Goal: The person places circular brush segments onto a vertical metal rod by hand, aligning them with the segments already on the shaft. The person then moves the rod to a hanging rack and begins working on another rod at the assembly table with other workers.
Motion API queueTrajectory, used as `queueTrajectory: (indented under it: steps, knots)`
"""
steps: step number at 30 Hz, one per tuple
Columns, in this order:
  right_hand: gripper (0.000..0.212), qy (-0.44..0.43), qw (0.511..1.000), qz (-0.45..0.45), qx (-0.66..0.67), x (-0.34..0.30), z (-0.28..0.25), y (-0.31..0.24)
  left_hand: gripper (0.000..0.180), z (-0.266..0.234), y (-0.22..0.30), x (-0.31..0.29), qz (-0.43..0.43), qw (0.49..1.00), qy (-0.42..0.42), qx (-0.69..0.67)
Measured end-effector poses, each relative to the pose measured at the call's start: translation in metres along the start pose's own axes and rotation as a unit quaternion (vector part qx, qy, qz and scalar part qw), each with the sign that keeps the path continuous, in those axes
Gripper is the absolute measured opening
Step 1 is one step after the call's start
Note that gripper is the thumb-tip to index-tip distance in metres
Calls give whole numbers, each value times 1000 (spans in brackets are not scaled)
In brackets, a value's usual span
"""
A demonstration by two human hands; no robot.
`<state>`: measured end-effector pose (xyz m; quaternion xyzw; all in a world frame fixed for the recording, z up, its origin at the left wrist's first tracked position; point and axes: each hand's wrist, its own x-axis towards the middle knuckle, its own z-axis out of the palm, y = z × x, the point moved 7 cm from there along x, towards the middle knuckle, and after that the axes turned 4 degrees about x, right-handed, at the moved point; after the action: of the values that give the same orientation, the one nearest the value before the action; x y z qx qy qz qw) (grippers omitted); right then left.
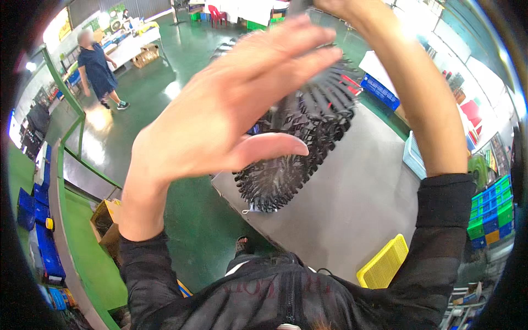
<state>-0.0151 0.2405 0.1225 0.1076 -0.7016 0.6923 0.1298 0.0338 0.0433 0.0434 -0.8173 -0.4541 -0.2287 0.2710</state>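
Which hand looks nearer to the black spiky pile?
Left. In the picture, the left hand overlaps the black spiky pile; the right hand is farther up, partly cut off by the top edge. Touching isn't clear.

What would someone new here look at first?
Probably the big left hand, stretched across the upper middle, in front of a bristly black bundle by the grey table's left edge. Next might come the bright yellow basket at lower right, then the person in dark blue at upper left.
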Motion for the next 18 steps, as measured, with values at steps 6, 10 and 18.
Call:
queueTrajectory:
  steps: [6,10,18]
  knots:
    - [27,113,993,-25,12,-35,16,-9,73,57,18,42,-8,988,-147,-50]
    - [26,175,976,0,-127,-57,2,-21,58,62,29,54,-32,981,-172,-83]
    - [11,408,751,-343,-391,-262,39,-14,55,70,30,56,-34,978,-200,-56]
